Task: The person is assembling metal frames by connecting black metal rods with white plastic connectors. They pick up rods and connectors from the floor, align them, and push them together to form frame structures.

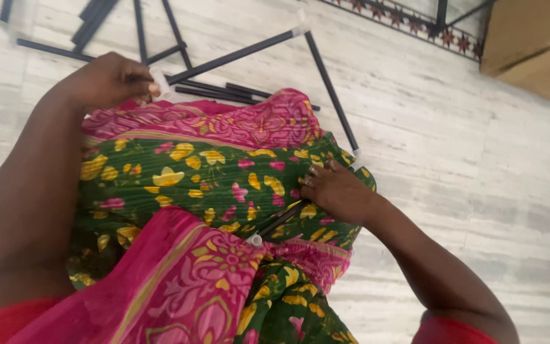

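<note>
My left hand (pixel 111 79) is closed on a white plastic connector (pixel 160 81) at the end of a black rod (pixel 233 57), above the far edge of my lap. My right hand (pixel 337 189) rests on my green, flower-printed cloth (pixel 192 175) and holds a short black rod (pixel 281 220) that lies across my lap and ends in a white cap (pixel 255 239). A longer black rod (pixel 331 89) runs from a white corner piece (pixel 301 27) down to a white joint (pixel 358 157) by my right fingers.
Several loose black rods (pixel 138 28) lie on the pale marble floor (pixel 466 146) at the top left. A brown cardboard box (pixel 533 44) stands at the top right, beside a dark patterned floor border (pixel 408 19). Pink cloth (pixel 179 280) covers my near lap.
</note>
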